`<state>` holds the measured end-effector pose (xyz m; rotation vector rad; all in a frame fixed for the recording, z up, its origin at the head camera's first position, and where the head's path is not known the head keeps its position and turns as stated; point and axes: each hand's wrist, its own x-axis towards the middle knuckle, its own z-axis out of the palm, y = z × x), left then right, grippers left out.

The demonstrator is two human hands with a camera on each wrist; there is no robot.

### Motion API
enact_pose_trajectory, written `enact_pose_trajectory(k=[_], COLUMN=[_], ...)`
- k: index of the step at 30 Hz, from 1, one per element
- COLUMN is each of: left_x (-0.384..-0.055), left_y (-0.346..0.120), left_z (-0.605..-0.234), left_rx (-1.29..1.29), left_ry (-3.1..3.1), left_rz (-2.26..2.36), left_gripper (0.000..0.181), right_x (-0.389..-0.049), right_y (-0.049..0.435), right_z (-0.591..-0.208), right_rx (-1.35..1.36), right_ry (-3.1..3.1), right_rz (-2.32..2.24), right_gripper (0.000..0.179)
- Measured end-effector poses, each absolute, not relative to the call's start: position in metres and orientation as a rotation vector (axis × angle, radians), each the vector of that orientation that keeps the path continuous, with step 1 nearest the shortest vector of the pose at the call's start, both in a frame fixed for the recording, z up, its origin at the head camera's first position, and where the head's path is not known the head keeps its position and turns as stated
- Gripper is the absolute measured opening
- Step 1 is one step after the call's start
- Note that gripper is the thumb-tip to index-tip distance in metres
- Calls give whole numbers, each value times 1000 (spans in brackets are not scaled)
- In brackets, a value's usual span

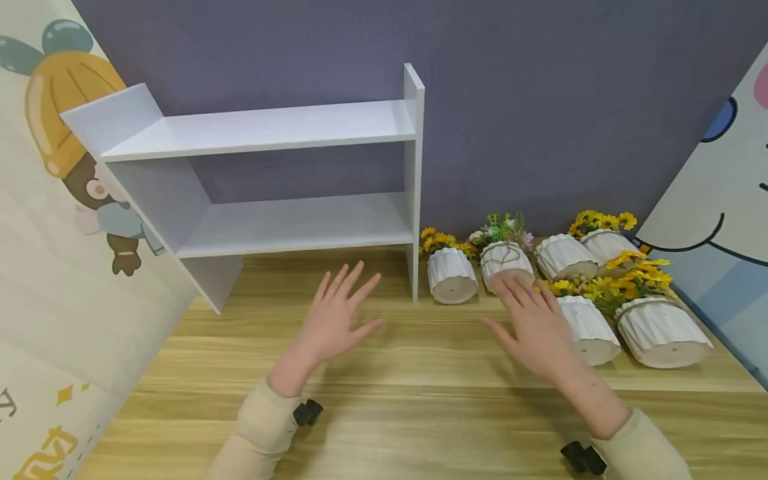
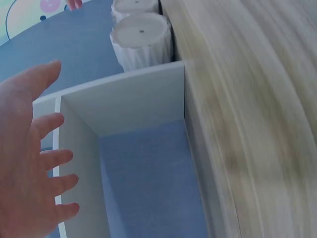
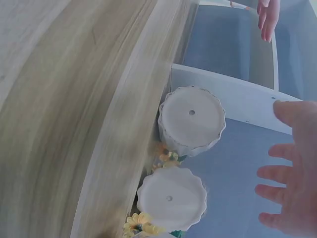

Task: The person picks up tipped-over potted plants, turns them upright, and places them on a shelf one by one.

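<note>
My left hand (image 1: 332, 320) hovers over the table in front of the white shelf (image 1: 300, 230), fingers spread and holding nothing. To the right, my right hand (image 1: 536, 327) is also spread and empty, overlapping part of the flowerpots in the head view. Several white pleated pots with artificial flowers lie on their sides right of the shelf, bases facing me. One pot (image 1: 453, 277) with yellow flowers lies beside the shelf's right panel. Next to it is a pot (image 1: 507, 260) tied with string, with pink and green flowers. The front right pot (image 1: 663, 333) holds yellow flowers.
The wooden table (image 1: 420, 413) runs against a grey-purple wall (image 1: 540, 120). Cartoon-printed panels stand at left (image 1: 48, 267) and right (image 1: 720, 200). The shelf's upper board (image 1: 270, 127) and side panels rise at the back left. A black wrist camera (image 1: 308, 412) sits on the left sleeve.
</note>
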<state>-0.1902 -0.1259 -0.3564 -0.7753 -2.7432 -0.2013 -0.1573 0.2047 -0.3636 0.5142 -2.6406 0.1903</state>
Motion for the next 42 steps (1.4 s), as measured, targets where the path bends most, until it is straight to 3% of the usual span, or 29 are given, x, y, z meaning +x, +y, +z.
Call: enact_pose_trajectory(k=[15, 42], left_x=[-193, -209], left_y=[-148, -207], left_z=[-351, -340], left_rx=[-556, -412], left_ry=[-2628, -2069], left_rz=[-299, -502], left_gripper=[62, 36], right_x=[-155, -157], right_y=[223, 252], right_z=[-359, -354], right_rx=[414, 258], right_ry=[-2587, -2772], right_rz=[230, 142], right_gripper=[60, 59])
